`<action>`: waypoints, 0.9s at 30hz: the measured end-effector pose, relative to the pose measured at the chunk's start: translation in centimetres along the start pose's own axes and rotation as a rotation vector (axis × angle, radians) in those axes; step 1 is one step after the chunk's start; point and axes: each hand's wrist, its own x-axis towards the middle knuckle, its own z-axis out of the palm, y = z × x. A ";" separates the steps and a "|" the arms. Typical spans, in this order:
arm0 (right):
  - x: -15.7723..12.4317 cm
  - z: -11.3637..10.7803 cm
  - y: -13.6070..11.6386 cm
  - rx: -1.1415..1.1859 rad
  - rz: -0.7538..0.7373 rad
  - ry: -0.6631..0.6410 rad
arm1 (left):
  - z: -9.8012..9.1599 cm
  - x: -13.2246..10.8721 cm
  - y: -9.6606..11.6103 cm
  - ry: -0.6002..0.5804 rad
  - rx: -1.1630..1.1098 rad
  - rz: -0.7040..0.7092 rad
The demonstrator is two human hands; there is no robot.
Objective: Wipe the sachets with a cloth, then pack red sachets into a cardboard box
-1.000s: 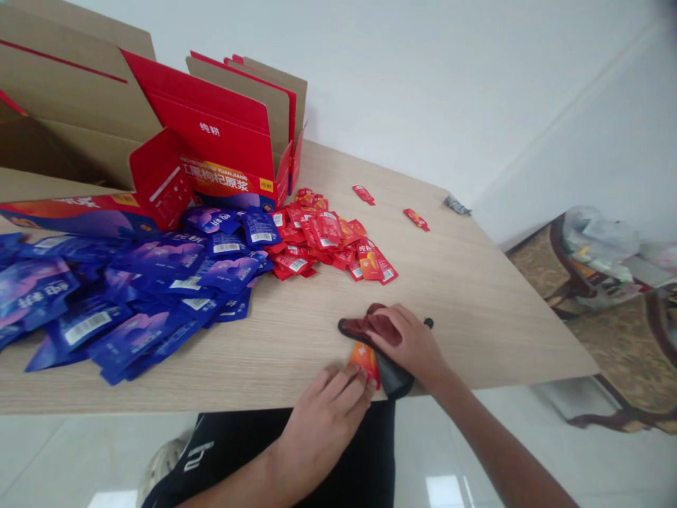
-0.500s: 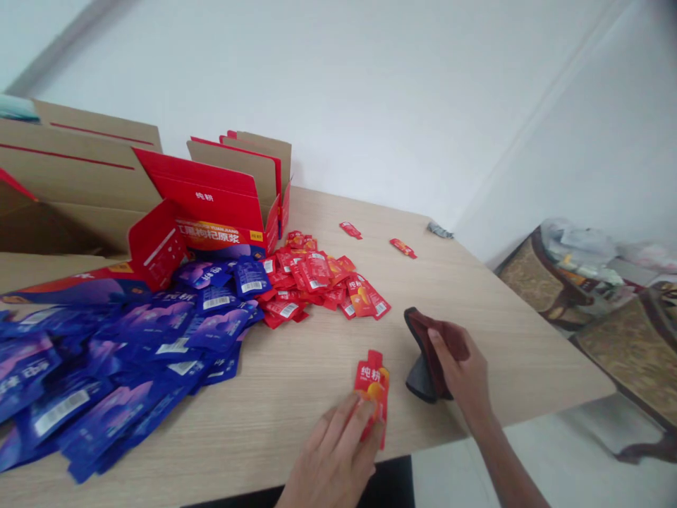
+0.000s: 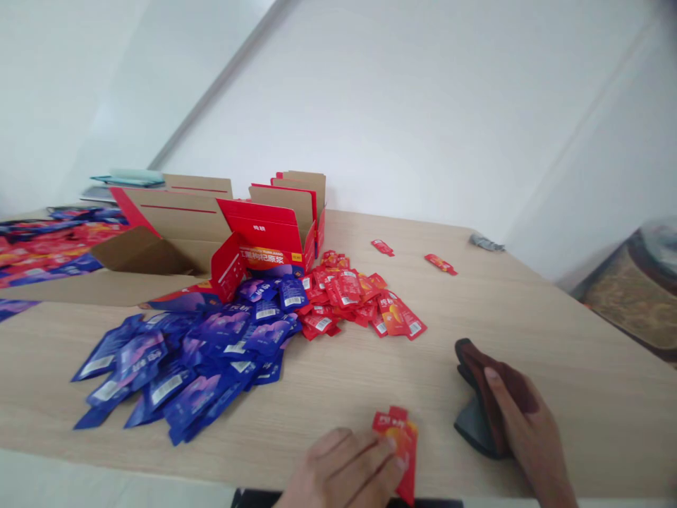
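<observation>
Sachet under left fingers, dark folded object in right hand

The red sachet (image 3: pixel 407 437) lies near the front edge of the table (image 3: pixel 438 381), apart from the other packets. It has a short neck, which points away from the person, and a body of red colour with orange fruit printed on it. Its upper part bears white letters, but they are blurred. The left hand (image 3: pixel 346 469) comes from below and covers its left side. Its fingers are stretched, near to each other, and they touch the front of the sachet; the thumb is hidden, so I cannot tell if they pinch it or only press it.

To the right is the dark folded object (image 3: pixel 485 416), grey and black on one side and brownish red on the other. The right hand (image 3: pixel 534 430) grips it from the right, with the thumb laid along its upper face and the wrist toward the bottom of the view. The other fingers are mostly hidden.

Farther out, beyond the left hand, is a heap of red sachets (image 3: pixel 343 289), and touching it on the left, a bigger heap of blue packets (image 3: pixel 211 360). Behind them stand open red cartons (image 3: pixel 267 226). Two loose red sachets (image 3: pixel 441 264) lie toward the wall (image 3: pixel 412 127).
</observation>
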 end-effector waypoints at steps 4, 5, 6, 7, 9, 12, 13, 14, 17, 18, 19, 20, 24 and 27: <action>0.1 -0.1 0.2 -0.002 0.021 0.001 | -6.6 2.2 -4.2 -0.002 -0.021 -0.090; 0.2 -0.1 0.3 0.004 0.028 -0.001 | -7.8 2.8 -5.6 0.021 0.013 -0.096; 0.2 -0.1 0.4 0.011 0.033 -0.007 | -8.8 3.3 -7.1 0.051 0.055 -0.095; 0.3 -0.1 0.4 0.017 0.037 -0.014 | -9.6 3.8 -8.6 0.072 0.097 -0.093; 0.4 0.0 0.6 0.023 0.042 -0.025 | -10.4 4.8 -11.4 0.082 0.178 -0.071; 0.5 0.2 0.8 0.024 0.036 -0.031 | -10.0 6.7 -14.4 0.071 0.263 -0.021; 0.5 0.3 0.9 0.026 0.029 -0.037 | -9.5 7.6 -15.1 0.054 0.276 -0.006; 0.6 0.4 1.1 0.028 0.025 -0.043 | -8.9 8.6 -15.7 0.020 0.287 0.003; 0.8 0.7 1.6 0.038 0.021 -0.055 | -6.1 12.3 -16.9 -0.130 0.322 0.005; 0.8 0.8 1.8 0.036 0.019 -0.056 | -5.0 13.6 -17.3 -0.169 0.332 -0.001; 0.9 0.8 1.9 0.031 0.018 -0.052 | -3.8 14.7 -17.6 -0.196 0.339 -0.007; 0.9 0.9 2.0 0.027 0.014 -0.049 | -2.5 15.8 -17.9 -0.214 0.346 -0.016; 1.2 0.9 2.0 0.030 -0.063 -0.014 | 2.3 17.6 -18.4 -0.299 0.365 -0.081; 1.2 0.8 1.6 0.036 -0.125 0.005 | 4.9 17.1 -18.3 -0.393 0.361 -0.122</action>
